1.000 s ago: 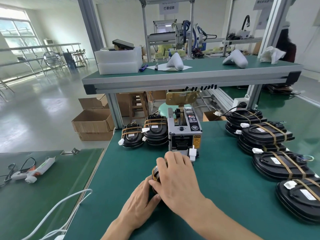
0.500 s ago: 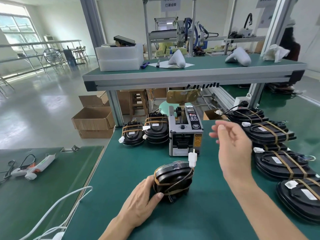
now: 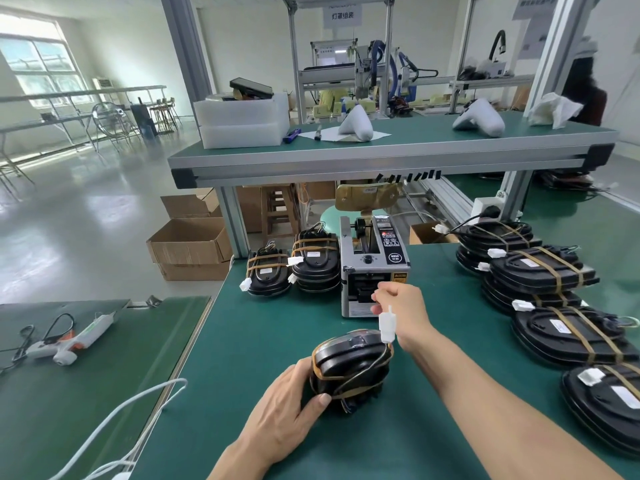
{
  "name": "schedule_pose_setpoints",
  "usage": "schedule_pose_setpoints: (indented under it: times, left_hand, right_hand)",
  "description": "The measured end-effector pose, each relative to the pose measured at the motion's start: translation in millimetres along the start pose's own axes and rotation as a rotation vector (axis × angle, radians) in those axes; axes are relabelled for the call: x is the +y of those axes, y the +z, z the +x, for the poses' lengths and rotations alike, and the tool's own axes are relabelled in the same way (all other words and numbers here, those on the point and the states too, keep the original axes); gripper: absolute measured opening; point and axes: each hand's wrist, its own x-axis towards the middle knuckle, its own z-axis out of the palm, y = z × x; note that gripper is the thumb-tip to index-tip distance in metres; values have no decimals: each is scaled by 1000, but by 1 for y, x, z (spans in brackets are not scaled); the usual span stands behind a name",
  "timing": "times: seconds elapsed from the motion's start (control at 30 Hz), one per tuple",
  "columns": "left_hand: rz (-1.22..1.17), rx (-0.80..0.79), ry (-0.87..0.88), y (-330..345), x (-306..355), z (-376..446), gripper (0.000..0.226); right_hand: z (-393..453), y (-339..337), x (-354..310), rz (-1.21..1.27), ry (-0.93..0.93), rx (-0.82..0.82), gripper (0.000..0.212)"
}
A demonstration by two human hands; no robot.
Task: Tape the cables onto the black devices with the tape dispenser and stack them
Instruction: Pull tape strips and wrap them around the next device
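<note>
My green-matted workbench [image 3: 263, 341] carries a grey tape dispenser [image 3: 372, 271], stacked black taped devices [image 3: 554, 296], one device [image 3: 349, 367] upright.

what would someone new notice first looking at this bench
Probably the two hands at centre: the left hand holds a black device on the green mat, while the right hand reaches at the mouth of the grey tape dispenser. Next, the taped devices piled along the right.

Glossy grey floor [image 3: 79, 216]; daylit window [image 3: 38, 67] at left; cardboard boxes [image 3: 190, 245] beside aluminium-framed green bench [image 3: 391, 147].
</note>
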Motion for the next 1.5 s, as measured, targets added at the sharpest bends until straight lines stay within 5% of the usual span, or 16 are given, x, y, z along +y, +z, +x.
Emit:
schedule_pose_setpoints:
  times: [0.73,0.97,1.1,1.23,1.33,1.43,1.5]
  left_hand:
    - [-13,1,8,1,-1,0,41]
    - [-18,-4,-6,1,-1,0,41]
    - [-16,-15,-16,3,-4,1,41]
    - [-9,-14,-26,4,-6,0,39]
    - [-7,-13,-33,4,-6,-1,38]
    - [-5,-7,-36,5,-6,-1,37]
    - [1,-9,-36,4,-5,-1,37]
  right_hand:
    - [20,32,-13,136,221,285,7]
    - [-4,12,-4,302,285,96,15]
    - [-52,-20,-2,374,139,-53,7]
    - [-98,-36,-9,430,20,-194,21]
    - [-124,-34,-25,460,-9,-282,2]
    - [-136,-31,-31,439,-34,-296,41]
    - [-142,-29,-29,418,-54,-297,47]
